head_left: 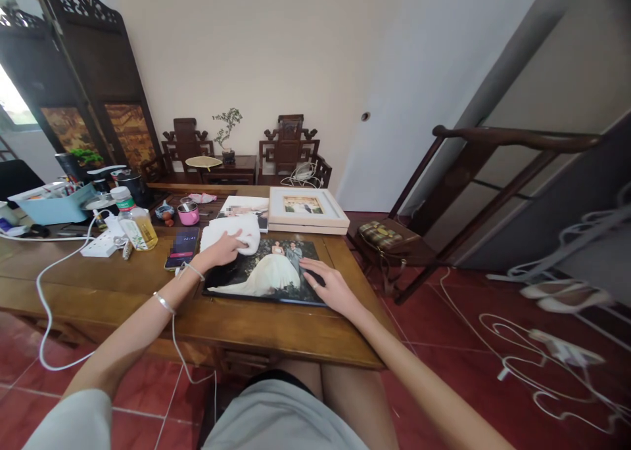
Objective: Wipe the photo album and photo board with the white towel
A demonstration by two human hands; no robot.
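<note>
A large dark photo print (269, 276) of a couple in wedding dress lies flat on the wooden table (148, 286) in front of me. My left hand (224, 247) presses a white cloth (236, 232) against the print's upper left corner, fingers curled over the cloth. My right hand (325, 284) lies flat on the print's right edge, fingers spread, holding nothing. A bracelet circles my left forearm.
A white framed photo (306, 210) lies behind the print, with another print (244, 207) beside it. To the left are a phone (181, 247), a pink cup (188, 213), a bottle (135, 223), a power strip (101, 245) and cables. A wooden chair (444, 194) stands to the right.
</note>
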